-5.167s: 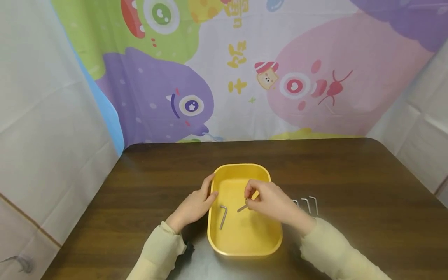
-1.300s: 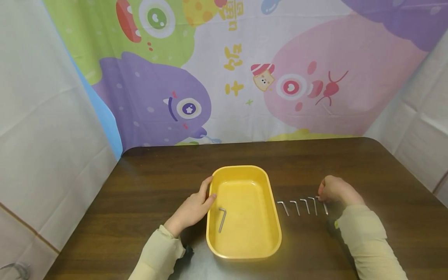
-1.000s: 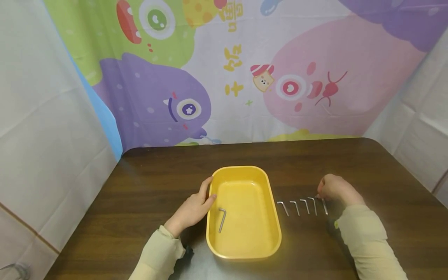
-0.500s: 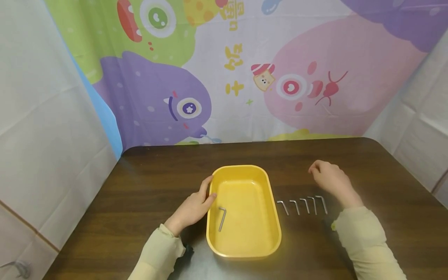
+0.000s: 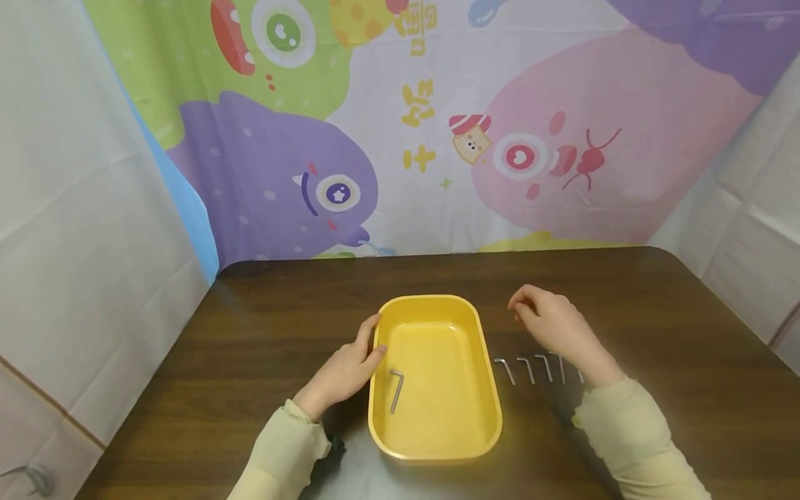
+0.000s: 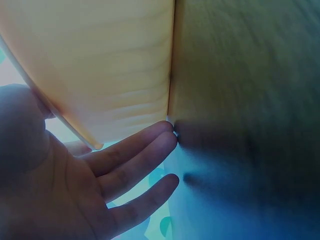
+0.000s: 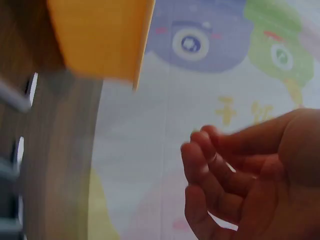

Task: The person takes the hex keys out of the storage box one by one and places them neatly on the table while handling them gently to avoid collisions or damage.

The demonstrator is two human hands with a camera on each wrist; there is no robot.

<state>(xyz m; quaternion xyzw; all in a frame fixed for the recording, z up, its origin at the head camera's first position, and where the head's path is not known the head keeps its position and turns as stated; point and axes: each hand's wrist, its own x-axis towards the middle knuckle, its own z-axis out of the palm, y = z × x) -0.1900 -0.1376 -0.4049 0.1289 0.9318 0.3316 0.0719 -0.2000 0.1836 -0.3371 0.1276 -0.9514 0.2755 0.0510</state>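
Note:
A yellow plastic bin (image 5: 437,444) stands on the dark wood table with one L-shaped hex key (image 5: 396,390) lying inside at its left. My left hand (image 5: 340,371) grips the bin's left wall, thumb over the rim and fingers along the outside; the left wrist view shows its fingertips (image 6: 167,137) down near the tabletop. Several more hex keys (image 5: 526,369) lie in a row right of the bin, the rightmost partly hidden by my right wrist. Above and behind this row hovers my right hand (image 5: 559,330), fingers loosely bent, holding nothing in the right wrist view.
The brown table (image 5: 281,305) ends at the back against a hanging cloth (image 5: 425,208) printed with cartoon monsters. Pale sheets (image 5: 94,208) hang on the left and right. A dark object (image 5: 335,448) shows beside the left sleeve.
My right hand put a hex key at the row's right end, let go, rose and moved left toward the bin. Earlier it held a hex key over the bin. The left hand stayed put.

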